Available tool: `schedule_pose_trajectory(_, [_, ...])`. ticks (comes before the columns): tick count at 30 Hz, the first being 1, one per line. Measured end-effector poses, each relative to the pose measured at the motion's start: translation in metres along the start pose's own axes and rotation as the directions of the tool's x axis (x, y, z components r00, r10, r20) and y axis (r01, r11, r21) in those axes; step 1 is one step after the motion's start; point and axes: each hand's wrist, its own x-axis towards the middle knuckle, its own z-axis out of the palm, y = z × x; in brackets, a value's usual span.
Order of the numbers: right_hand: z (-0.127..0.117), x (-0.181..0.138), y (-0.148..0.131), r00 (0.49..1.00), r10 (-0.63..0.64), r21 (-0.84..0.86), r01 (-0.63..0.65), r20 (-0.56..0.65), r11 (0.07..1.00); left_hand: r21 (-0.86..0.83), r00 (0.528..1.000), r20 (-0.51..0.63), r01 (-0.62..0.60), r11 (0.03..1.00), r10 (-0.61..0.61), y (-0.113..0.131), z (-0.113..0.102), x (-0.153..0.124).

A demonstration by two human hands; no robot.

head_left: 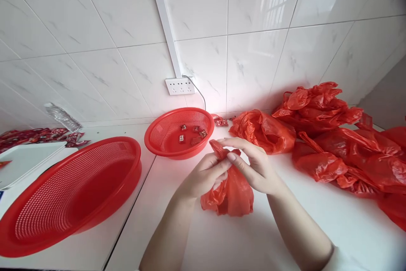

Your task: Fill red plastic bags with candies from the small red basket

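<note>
Both my hands meet over the white table, gripping one small red plastic bag (230,192). My left hand (203,176) pinches the bag's upper edge from the left, fingers closed on it. My right hand (253,165) holds the same top from the right, fingers curled over the plastic. The bag hangs crumpled below my fingers, its bottom resting on the table. Just behind my hands stands a small red mesh basket (165,144) with several small red packets (192,133) inside.
A large red mesh basket (68,197) sits at the left. A heap of red plastic bags (330,135) covers the right side. A white tray (25,159), scattered red packets (38,135) and a plastic bottle (61,116) lie far left. A wall socket (179,86) is on the tiled wall.
</note>
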Motion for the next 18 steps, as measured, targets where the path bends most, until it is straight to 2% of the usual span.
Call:
schedule_pose_trajectory(4, [-0.008,0.004,0.007,0.998,0.064,-0.099,-0.062,0.018,0.993,-0.067,0.993,-0.117,-0.024,0.997,0.016,0.001,-0.007,0.002])
schedule_pose_trajectory(8, [-0.01,0.005,0.015,0.996,0.084,-0.159,-0.08,0.019,0.984,-0.059,0.993,-0.113,-0.037,0.998,0.03,0.002,-0.011,0.005])
schedule_pose_trajectory(10, [-0.01,0.005,0.018,0.996,0.09,-0.157,-0.093,-0.026,0.983,-0.079,0.995,-0.104,-0.019,0.997,0.01,0.001,-0.012,0.006])
schedule_pose_trajectory(15, [-0.015,0.005,0.018,0.961,0.154,0.009,-0.156,-0.229,0.988,-0.156,0.992,-0.124,-0.006,0.988,-0.013,-0.001,-0.019,0.008])
schedule_pose_trajectory(18, [-0.019,0.005,0.016,0.948,0.167,0.153,-0.129,-0.27,0.98,-0.185,0.988,-0.147,0.01,0.983,-0.037,0.0,-0.023,0.008])
